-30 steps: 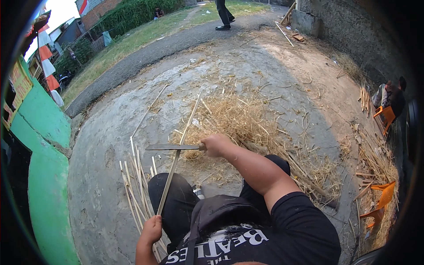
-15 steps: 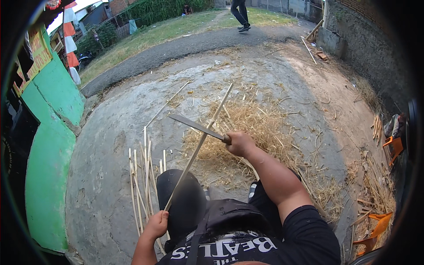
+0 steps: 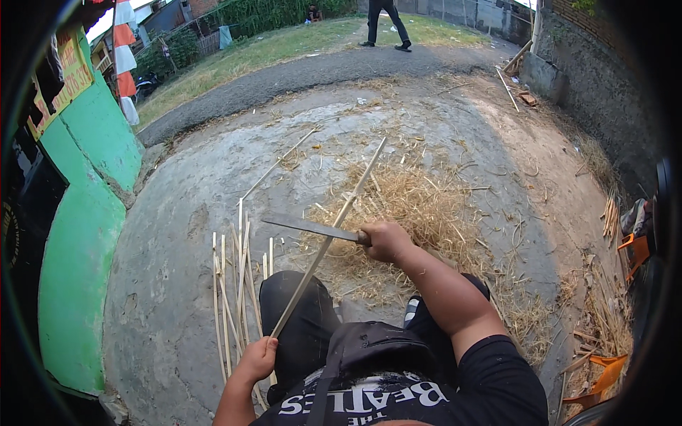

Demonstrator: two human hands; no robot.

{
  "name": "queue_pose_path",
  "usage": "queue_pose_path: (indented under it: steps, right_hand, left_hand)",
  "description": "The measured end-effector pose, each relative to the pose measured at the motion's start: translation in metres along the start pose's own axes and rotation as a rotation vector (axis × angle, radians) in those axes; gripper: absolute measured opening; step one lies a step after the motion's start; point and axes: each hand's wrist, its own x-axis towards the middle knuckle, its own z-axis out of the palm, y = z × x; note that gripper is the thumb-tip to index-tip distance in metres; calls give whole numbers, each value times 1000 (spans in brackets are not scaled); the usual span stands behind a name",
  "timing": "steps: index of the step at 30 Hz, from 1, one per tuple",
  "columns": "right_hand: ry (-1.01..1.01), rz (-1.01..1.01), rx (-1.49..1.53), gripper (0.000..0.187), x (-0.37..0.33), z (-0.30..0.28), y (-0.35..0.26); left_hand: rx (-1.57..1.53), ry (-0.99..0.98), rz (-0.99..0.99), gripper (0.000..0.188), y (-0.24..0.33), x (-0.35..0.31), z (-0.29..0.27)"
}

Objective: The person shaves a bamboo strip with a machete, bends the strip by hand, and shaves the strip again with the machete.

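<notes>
Shifted since the earlier frame: knife (image 3: 309,226), now crossing the strip nearer the left hand; walking person's legs (image 3: 383,23), upper centre, now apart in stride.

Writing: yellow banner (image 3: 69,84), upper left, with red lettering and digits; black T-shirt (image 3: 501,380), lower edge, with large white lettering across the chest.

Strip (image 3: 302,290), centre of the frame: long, narrow, pale, wood-like, slanting from lower left to upper right; lower end gripped in the closed left hand (image 3: 257,359). Knife: straight, flat, grey metal blade lying across the strip; short handle gripped in the closed right hand (image 3: 387,241).

Shavings (image 3: 419,202), right of centre: loose, curly, straw-coloured heap on rough grey concrete (image 3: 167,277). Further strips (image 3: 243,273), left of the person's knee: slender, pale, laid roughly side by side.

Containers: black fabric bag (image 3: 369,346), lower centre, contents hidden.

Wall (image 3: 78,284), left: painted green, cracked.
</notes>
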Motion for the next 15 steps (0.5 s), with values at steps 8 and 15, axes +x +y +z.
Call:
queue_pose_path:
  steps: [8, 15]
  right_hand:
    - [-84, -155, -126, 19, 0, -18, -11]
    - [-99, -181, -102, 17, -1, -20, -22]
  left_hand:
    - [-6, 25, -1, 47, 4, 6, 3]
    - [3, 6, 3, 48, 4, 4, 2]
